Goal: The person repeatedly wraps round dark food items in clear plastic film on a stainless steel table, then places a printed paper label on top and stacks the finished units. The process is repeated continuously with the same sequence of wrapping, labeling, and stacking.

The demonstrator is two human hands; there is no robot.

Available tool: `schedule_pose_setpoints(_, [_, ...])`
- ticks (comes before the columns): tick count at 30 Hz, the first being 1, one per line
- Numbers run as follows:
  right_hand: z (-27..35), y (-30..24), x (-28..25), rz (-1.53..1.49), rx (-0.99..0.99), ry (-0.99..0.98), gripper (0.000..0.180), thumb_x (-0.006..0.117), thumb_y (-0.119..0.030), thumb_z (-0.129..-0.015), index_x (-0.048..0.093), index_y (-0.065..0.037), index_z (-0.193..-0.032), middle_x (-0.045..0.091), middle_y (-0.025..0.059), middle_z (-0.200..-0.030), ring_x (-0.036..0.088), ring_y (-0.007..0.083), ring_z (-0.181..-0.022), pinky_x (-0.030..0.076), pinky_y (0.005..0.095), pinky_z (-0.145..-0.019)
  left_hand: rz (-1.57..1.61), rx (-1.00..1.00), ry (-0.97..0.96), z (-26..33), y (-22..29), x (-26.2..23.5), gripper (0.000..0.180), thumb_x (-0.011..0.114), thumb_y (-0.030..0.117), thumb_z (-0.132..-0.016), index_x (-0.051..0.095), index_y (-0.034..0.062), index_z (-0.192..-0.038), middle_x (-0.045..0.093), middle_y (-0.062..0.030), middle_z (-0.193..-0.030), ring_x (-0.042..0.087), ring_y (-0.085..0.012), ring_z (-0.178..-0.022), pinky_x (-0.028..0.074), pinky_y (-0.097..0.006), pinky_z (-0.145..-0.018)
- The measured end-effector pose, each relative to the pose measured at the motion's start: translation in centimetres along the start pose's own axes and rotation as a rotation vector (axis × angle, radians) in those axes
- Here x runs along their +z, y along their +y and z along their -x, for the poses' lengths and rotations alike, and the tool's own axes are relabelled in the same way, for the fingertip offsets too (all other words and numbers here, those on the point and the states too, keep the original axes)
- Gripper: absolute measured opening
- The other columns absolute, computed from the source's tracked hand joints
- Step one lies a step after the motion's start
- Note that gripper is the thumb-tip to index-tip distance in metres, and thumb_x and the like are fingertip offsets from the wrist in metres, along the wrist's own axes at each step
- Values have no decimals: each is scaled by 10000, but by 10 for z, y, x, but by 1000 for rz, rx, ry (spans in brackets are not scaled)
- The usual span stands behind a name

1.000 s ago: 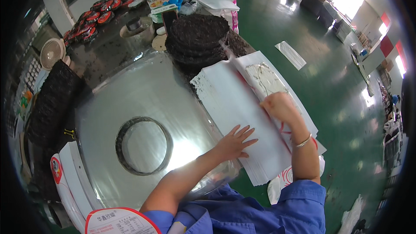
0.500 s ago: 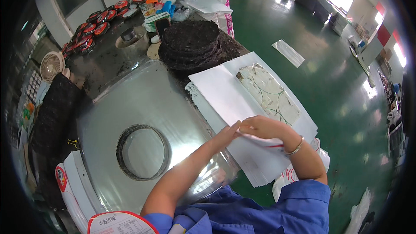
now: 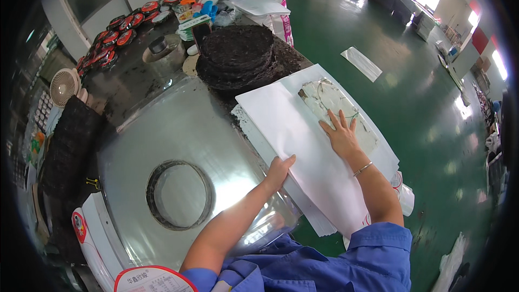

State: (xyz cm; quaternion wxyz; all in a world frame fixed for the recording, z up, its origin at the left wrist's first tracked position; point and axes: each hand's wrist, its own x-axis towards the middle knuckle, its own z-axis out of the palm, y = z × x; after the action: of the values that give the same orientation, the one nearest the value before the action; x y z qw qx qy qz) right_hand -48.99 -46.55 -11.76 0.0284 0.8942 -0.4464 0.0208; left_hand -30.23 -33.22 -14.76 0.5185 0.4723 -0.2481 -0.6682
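Observation:
My right hand (image 3: 341, 135) lies flat with its fingers spread on a worn whitish slab (image 3: 319, 94) marked with green curved lines. Under that forearm a long white sheet (image 3: 303, 146), with some red print at its near end, lies over a stack of white sheets (image 3: 319, 220). My left hand (image 3: 280, 172) is at the left edge of the upper sheet, its thumb on top and its other fingers bent against the edge, partly hidden. Left of it, a dark-rimmed metal ring (image 3: 205, 186) stands on a shiny clear-covered tabletop (image 3: 162, 113).
Dark round cakes (image 3: 235, 48) are stacked behind the sheets. Several red-and-black packages (image 3: 127, 37) crowd the far left, near a small fan (image 3: 65, 86). A black slab (image 3: 67, 146) leans at left. White packaging with red labels (image 3: 97, 243) lies near-left. Green floor (image 3: 432, 130) spreads right.
My hands were together at a fold in the white sheet. They have parted: the right moved away onto the whitish slab and opened, and the sheet's near part has been laid flatter.

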Motion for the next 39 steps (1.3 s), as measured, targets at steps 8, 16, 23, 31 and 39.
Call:
schedule_pose_setpoints(8, [31, 2, -24, -364, -34, -7, 573, 583, -221, -798, 348, -114, -1309, 213, 117, -1413, 169, 333, -1311, 157, 579, -1014, 52, 8, -76, -3, 8, 11, 367, 481, 248, -863, 510, -79, -1028, 583, -131, -949, 576, -195, -851, 453, -303, -750])
schedule_pose_setpoints(16, [126, -44, -110, -309, 64, -155, 288, 618, -193, -716, 543, -8, -924, 570, 218, -1011, 586, 316, -890, 481, 392, -736, 202, 69, -427, 7, 30, 55, 454, 392, 298, -917, 371, -9, -1251, 428, -139, -1261, 431, -224, -1158, 330, -330, -969])
schedule_pose_setpoints(23, [65, 131, -134, -318, 364, -2, 225, 637, -139, -689, 549, 66, -668, 483, 198, -556, 468, 256, -476, 398, 359, -504, -1562, 715, -527, 19, -20, 41, 630, 540, 389, -805, 329, 97, -1322, 271, -116, -1391, 224, -288, -1296, 157, -436, -1055])
schedule_pose_setpoints(31, [60, 216, -13, -639, 724, -98, 197, 637, -184, -743, 625, 12, -721, 581, 32, -613, 527, 112, -534, 430, 310, -520, -1627, 733, -518, 21, -24, 32, 631, 525, 425, -796, 341, 131, -1322, 234, -88, -1414, 157, -272, -1322, 112, -457, -1067])
schedule_pose_setpoints(39, [56, 196, 0, -569, 728, 11, 216, 630, -197, -719, 618, 19, -727, 607, 88, -640, 577, 165, -594, 446, 317, -576, -1619, 626, -575, 18, -20, 36, 605, 495, 407, -821, 321, 130, -1330, 206, -97, -1424, 141, -280, -1325, 97, -461, -1069])
